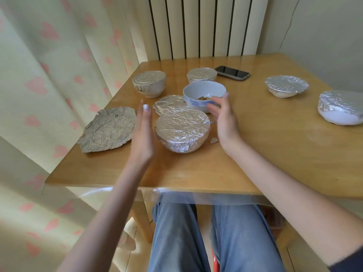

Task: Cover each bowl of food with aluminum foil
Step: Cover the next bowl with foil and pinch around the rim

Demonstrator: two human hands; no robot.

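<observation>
Foil-covered bowl (182, 131) between open hands, no legible writing

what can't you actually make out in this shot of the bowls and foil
- Contents of the five covered bowls, e.g. the nearest one: hidden by foil, head view.
- Food in the open bowl: only a brownish bit shows above its near wall.
- Far-right bowl: cut by the right frame edge.
- Right hand against the open bowl: fingertips blurred, contact unclear.
- Phone screen: dark, unreadable.

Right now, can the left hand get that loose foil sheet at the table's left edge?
Probably yes. The left hand is open, holding nothing, right beside the loose foil sheet, with nothing between them.
</observation>
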